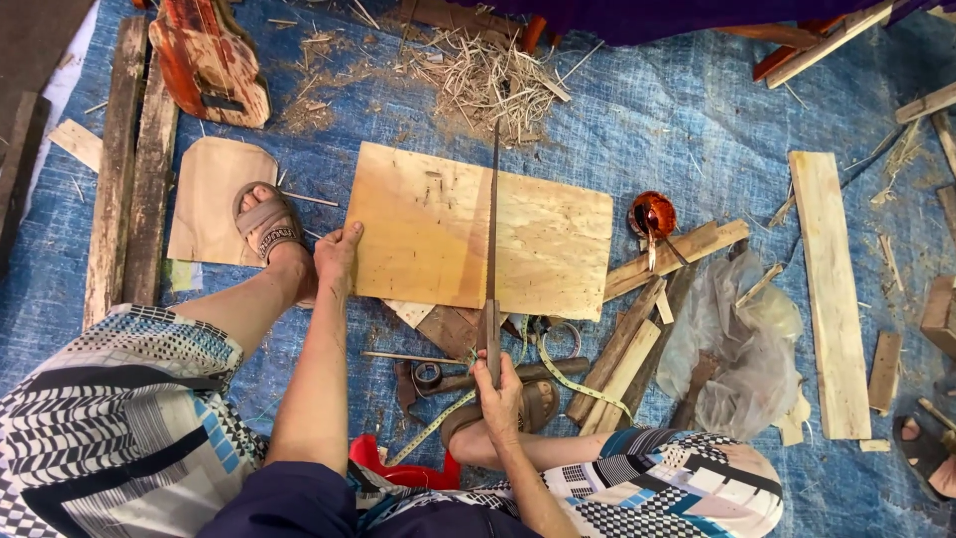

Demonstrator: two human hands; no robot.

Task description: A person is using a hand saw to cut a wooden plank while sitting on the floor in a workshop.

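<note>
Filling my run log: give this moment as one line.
left hand: pressing plywood sheet edge | right hand: gripping saw handle, blade across sheet | surface: blue tarp

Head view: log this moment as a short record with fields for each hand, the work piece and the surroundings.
left hand: flat on the left edge of the plywood sheet
right hand: gripping the handsaw by its handle
handsaw: blade lies across the plywood sheet, pointing away
surface: blue tarp
nearby: wood offcuts, measuring tape, shavings
</note>
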